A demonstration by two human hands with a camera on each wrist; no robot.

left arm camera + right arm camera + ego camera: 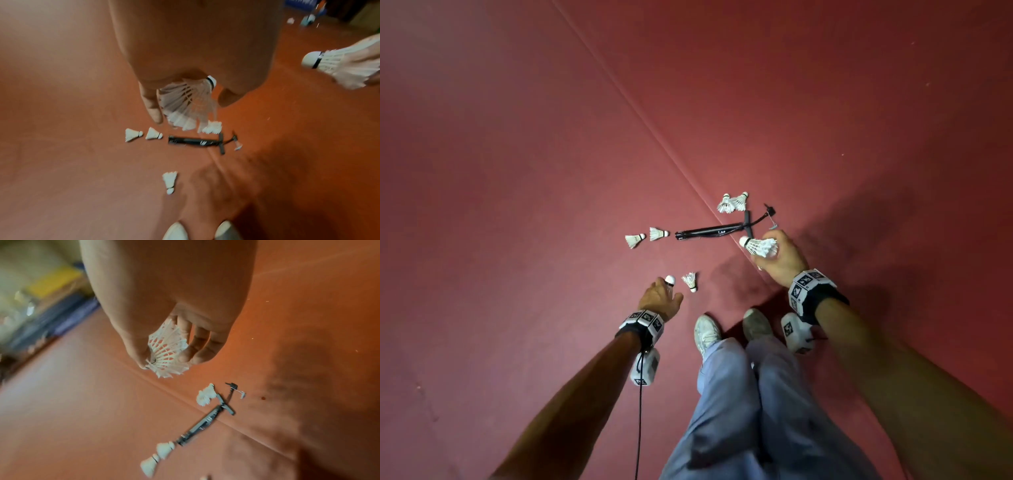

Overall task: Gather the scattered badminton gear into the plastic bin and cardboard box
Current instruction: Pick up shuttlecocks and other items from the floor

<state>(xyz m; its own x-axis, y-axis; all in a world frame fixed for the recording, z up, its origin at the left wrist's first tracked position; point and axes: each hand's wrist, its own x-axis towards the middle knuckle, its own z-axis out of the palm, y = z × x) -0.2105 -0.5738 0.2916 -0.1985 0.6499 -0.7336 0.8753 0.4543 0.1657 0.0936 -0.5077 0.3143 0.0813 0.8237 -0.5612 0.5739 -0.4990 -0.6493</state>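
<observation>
My left hand grips a white shuttlecock, its cork tip poking out above the knuckles in the head view. My right hand holds another shuttlecock by its feathers. On the red floor lie several loose shuttlecocks: one just right of my left hand, a pair to the left of a black hand pump, and a pair beyond the pump. The pump's hose and a small tag lie near my right hand. No bin or box shows in the head view.
A seam runs diagonally across the red floor mat. My white shoes stand close below the hands. At the left edge of the right wrist view are blurred yellow and blue items.
</observation>
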